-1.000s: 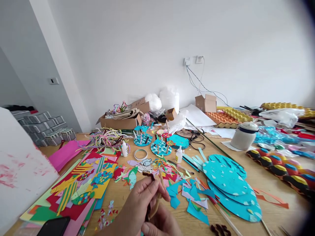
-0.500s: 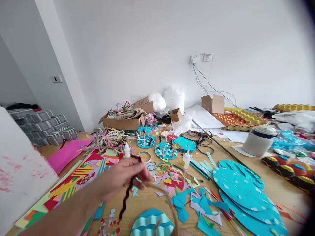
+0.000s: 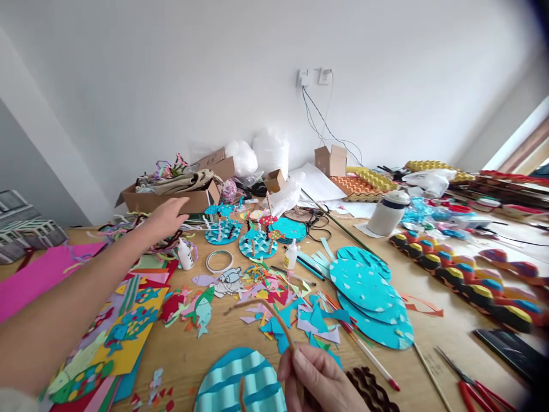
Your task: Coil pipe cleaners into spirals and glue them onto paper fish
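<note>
My left hand [image 3: 168, 218] reaches over the pile of multicoloured pipe cleaners [image 3: 141, 232], in front of the cardboard box [image 3: 167, 201]. Its fingers are stretched out, and nothing shows in them. Low in the middle, my right hand [image 3: 319, 380] pinches a bent light-brown pipe cleaner [image 3: 281, 323] that curves up and to the left. Beside that hand lies a round blue base [image 3: 240, 380] with wavy pale-blue strips; a short brown piece [image 3: 242, 395] shows in front of it. Dark-brown wavy pipe cleaners [image 3: 372, 390] lie to the right of the hand.
Glue bottles [image 3: 290, 255], a tape roll [image 3: 219, 261], paper scraps [image 3: 274, 286] and two decorated fish bases [image 3: 257, 245] cover the middle. Blue discs [image 3: 371, 292] overlap at right, with red-handled scissors [image 3: 469, 386] and a dark phone-like slab [image 3: 510, 349] nearer the edge.
My left hand has moved left and away, toward the pipe cleaner pile; the dark wavy pipe cleaner no longer shows in it. My right hand has come into fuller view. The view has turned right.
</note>
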Demonstrator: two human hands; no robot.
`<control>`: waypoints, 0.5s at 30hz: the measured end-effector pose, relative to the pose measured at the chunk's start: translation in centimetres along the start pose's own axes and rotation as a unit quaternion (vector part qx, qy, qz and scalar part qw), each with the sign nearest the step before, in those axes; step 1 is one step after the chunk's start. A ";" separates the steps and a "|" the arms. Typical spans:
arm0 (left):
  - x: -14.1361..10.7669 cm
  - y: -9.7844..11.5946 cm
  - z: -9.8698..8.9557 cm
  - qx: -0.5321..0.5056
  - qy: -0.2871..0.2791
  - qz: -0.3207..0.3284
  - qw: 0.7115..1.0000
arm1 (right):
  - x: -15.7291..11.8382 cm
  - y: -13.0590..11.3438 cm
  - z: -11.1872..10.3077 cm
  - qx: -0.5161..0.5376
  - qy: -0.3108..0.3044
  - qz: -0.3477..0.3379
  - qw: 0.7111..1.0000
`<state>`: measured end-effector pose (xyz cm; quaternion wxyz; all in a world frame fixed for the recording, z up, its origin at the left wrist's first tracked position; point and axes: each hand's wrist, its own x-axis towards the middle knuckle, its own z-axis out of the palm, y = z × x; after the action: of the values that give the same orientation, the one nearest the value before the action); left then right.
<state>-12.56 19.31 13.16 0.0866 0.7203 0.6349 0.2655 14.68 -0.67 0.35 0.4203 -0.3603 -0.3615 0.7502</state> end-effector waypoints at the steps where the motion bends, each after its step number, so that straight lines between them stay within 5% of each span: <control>1: -1.0 1.7 0.3 -0.012 -0.022 0.022 0.999 | 0.1 -0.5 0.0 -0.015 -0.001 -0.008 1.000; 3: -3.9 5.6 0.9 -0.050 -0.086 0.080 0.992 | 0.1 -1.7 0.1 -0.062 -0.005 -0.025 0.998; 7: -10.2 11.8 2.4 -0.201 -0.315 0.212 0.903 | -0.8 -4.0 0.4 -0.169 -0.033 -0.038 0.984; 11: -13.7 13.8 3.7 -0.241 -0.441 0.156 0.850 | -1.9 -5.7 0.4 -0.245 -0.022 -0.079 0.966; 15: -15.4 13.9 4.8 -0.356 -0.471 0.066 0.805 | -2.9 -6.3 0.2 -0.234 -0.010 -0.127 0.964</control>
<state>1.06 3.09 11.34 0.6073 0.7159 0.3279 0.1060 18.02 -0.86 6.48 0.4125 -0.3925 -0.5738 0.5887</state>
